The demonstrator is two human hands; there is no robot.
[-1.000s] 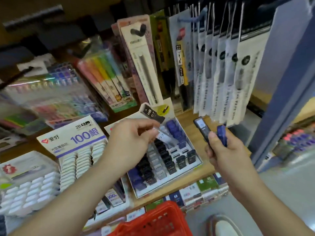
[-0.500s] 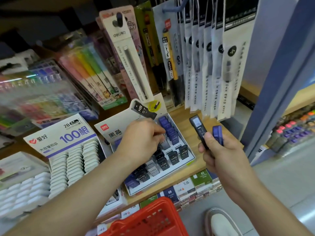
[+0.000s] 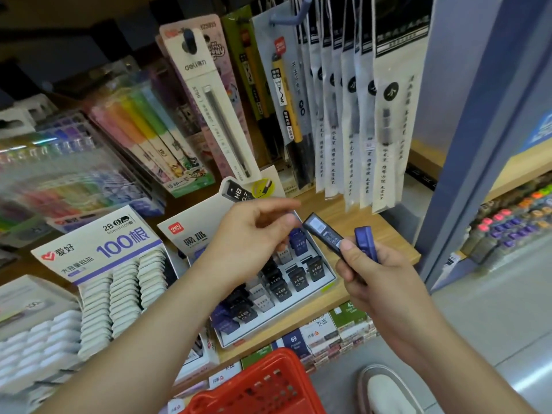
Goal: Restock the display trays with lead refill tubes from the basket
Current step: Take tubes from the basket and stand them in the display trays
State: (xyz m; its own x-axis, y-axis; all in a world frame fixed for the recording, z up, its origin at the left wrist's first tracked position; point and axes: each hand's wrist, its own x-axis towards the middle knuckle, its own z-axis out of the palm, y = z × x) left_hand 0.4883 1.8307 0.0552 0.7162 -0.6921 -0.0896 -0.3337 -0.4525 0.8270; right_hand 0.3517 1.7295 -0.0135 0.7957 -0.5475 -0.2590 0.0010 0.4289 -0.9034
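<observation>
The white display tray (image 3: 328,285) lies on the wooden shelf (image 3: 385,237), holding rows of black, grey and blue lead refill tubes (image 3: 280,289). My right hand (image 3: 385,282) grips two tubes upright beside the tray, a black tube (image 3: 324,234) and a blue tube (image 3: 365,242). My left hand (image 3: 254,234) hovers over the tray's back half and holds nothing; its fingertips are at the black tube's upper end. I cannot tell whether they touch it. The red basket (image 3: 257,386) sits at the bottom edge, its contents hidden.
A white tray of 100-lead boxes (image 3: 119,282) stands left of the display tray. Packaged pens (image 3: 358,115) hang above the shelf's back. A blue pillar (image 3: 466,144) rises on the right. My white shoe (image 3: 385,389) is on the floor below.
My left hand set a grey tube down into the tray, let go, and rose to the right toward the black tube. My right hand kept its two tubes.
</observation>
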